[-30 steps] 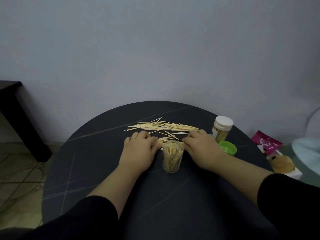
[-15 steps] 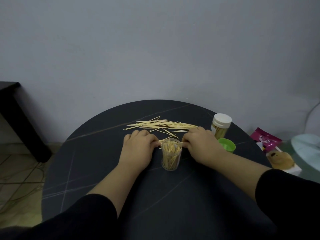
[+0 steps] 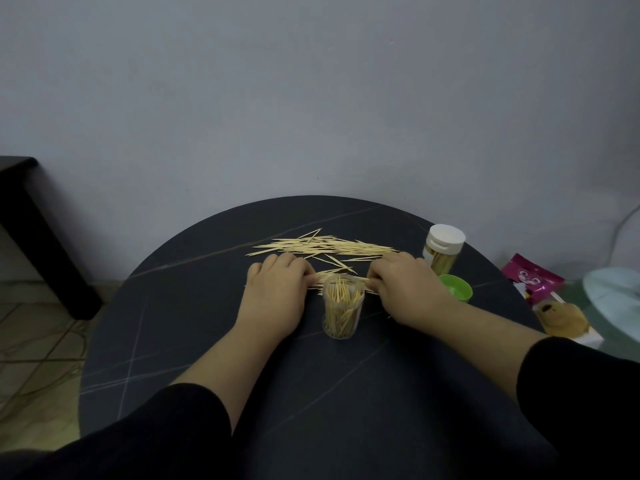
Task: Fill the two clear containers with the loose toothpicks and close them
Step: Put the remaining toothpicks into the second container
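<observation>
**A:** The left grip (image 3: pixel 277 292), what did it hold?

**B:** I saw it pinching one end of a small bundle of pale wooden toothpicks (image 3: pixel 332 273). The right grip (image 3: pixel 405 289) pinched the other end.

**A:** And the containers?

**B:** The open clear plastic cylinder (image 3: pixel 343 313) stood part-filled on the round black desk (image 3: pixel 207 323), just in front of the bundle. The white-capped clear container (image 3: pixel 443 249) stood to the right.

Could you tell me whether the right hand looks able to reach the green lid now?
Probably yes: the green lid lies close beside the right hand, nothing between them, though that hand pinches a bundle of toothpicks.
</observation>
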